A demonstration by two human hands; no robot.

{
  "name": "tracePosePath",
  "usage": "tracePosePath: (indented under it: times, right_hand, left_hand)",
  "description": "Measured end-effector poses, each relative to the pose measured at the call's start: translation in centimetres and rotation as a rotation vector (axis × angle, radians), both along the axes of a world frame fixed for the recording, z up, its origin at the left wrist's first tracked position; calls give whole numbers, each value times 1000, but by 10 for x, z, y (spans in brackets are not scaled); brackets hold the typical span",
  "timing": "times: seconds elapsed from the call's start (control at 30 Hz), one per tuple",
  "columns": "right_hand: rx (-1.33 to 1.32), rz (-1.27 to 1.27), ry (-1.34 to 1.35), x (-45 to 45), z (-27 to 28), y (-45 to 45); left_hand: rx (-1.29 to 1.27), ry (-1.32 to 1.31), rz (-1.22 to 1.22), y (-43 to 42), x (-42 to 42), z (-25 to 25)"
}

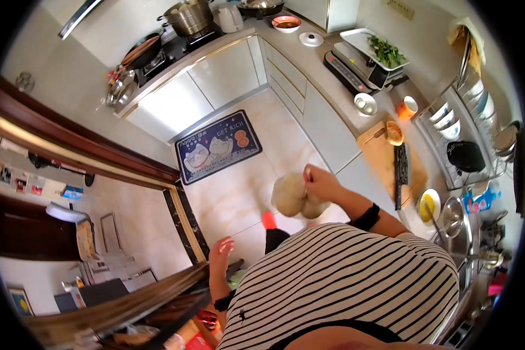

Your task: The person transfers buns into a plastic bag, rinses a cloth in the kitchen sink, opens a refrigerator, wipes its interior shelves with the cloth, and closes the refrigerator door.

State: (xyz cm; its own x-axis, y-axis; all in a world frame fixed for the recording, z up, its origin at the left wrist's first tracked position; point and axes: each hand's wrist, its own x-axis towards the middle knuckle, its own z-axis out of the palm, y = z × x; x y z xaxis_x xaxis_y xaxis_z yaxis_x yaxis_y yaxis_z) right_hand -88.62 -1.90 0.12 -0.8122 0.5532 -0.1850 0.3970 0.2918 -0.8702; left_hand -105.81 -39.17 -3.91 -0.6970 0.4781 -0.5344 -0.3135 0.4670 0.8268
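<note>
My right hand [321, 184] is closed on the top of a thin clear plastic bag [291, 197] with several round, pale brown things inside. The bag hangs above the tiled floor, in front of my striped shirt. Lower on the left, my left hand [221, 249] is raised with its fingers apart and holds nothing. It is near a dark wooden edge and a green thing that is partly hidden below my arm.
A counter runs along the right with a cutting board [379, 146], a knife [401, 175], bowls and a dish rack [449, 131]. Pots [189, 17] stand on the stove at the back. A dark mat [219, 147] lies on the floor. A doorway is at the left.
</note>
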Motion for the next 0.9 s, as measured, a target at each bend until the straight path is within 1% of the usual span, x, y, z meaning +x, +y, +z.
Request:
tracePosePath:
  times: [0.03, 0.07, 0.13, 0.27, 0.33, 0.4, 0.47, 0.5, 0.6, 0.67, 0.7, 0.77, 0.8, 0.83, 0.87, 0.9]
  right_hand:
    - [-39, -68, -6, -19, -4, 9]
    - [-76, -134, -18, -36, -5, 17]
    - [-112, -213, 72, -63, 1, 37]
    - [-100, -414, 246, -111, 28, 85]
    - [-235, -498, 338, -137, 48, 111]
    - [-320, -556, 401, -160, 64, 132]
    - [-349, -578, 441, -182, 73, 163]
    - [-373, -569, 424, -189, 68, 185]
    - [-414, -613, 578, -210, 66, 234]
    - [-413, -592, 602, -221, 61, 272]
    - [-414, -586, 611, -226, 58, 287]
    - [-424, -637, 657, -241, 61, 325]
    - [-441, -670, 671, -247, 60, 337]
    - [-445, -679, 694, -254, 60, 351]
    - [-448, -687, 709, -260, 60, 366]
    - [-450, -693, 716, -263, 60, 378]
  left_hand:
    - [-9, 11, -68, 7, -31, -13]
    - [3, 80, -139, 17, -63, -25]
    - [40, 204, -277, 49, -121, -44]
    - [199, 249, -484, 173, -194, 0]
    - [300, 217, -623, 241, -216, -6]
    - [367, 213, -832, 307, -220, 6]
    - [294, 165, -946, 366, -218, 12]
    - [286, 124, -929, 395, -215, 12]
    - [205, 13, -864, 460, -209, 15]
    - [107, -45, -809, 497, -208, 20]
    - [111, -61, -805, 514, -207, 15]
    - [144, -74, -801, 564, -214, 1]
    - [149, -92, -799, 578, -216, 1]
    - [146, -111, -743, 599, -219, 2]
    - [270, -44, -707, 622, -224, -15]
    - [393, 17, -663, 647, -232, -49]
